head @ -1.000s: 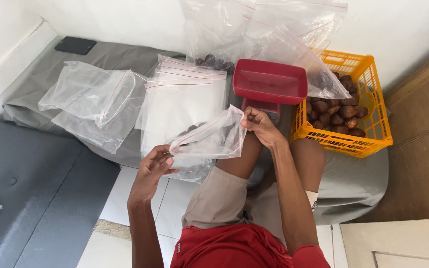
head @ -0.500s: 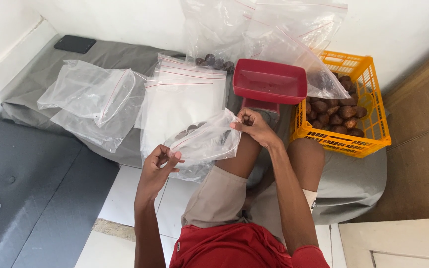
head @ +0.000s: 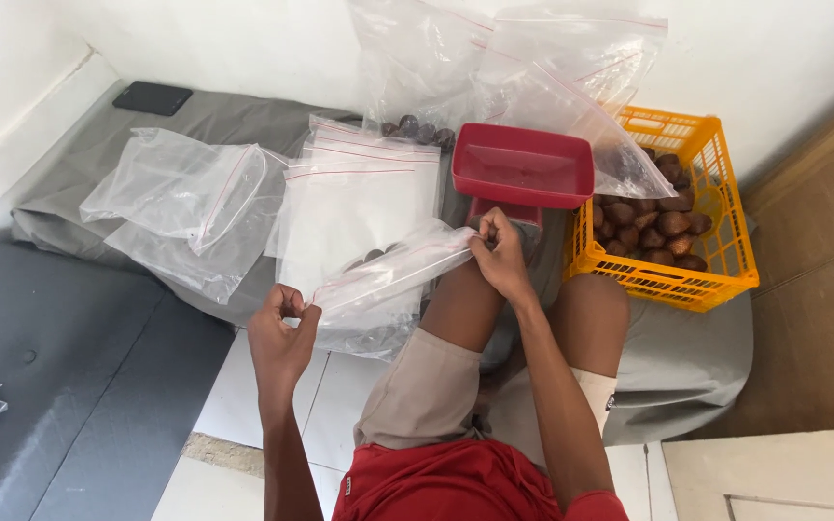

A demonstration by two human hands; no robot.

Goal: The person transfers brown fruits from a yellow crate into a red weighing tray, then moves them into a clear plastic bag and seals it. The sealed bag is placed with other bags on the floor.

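Head view: the grey mat (head: 69,328) covers the floor at left, and a grey cloth (head: 234,125) lies over its far part. One orange basket (head: 716,241) of brown scaly fruit stands at far right; one red tray (head: 523,166) sits just left of it. Three inflated clear bags (head: 494,58) lean on the far wall, two loose bags (head: 185,203) lie at left, and one flat stack of zip bags (head: 359,203) lies between; the number in the stack cannot be told.

Step in hand, as judged: sealing the filled zip bag (head: 378,289), held across the knee. Left hand (head: 282,338) fingers pinch its near-left corner; right hand (head: 502,253) fingers pinch its far-right corner. Next move calls for pressing along the strip.
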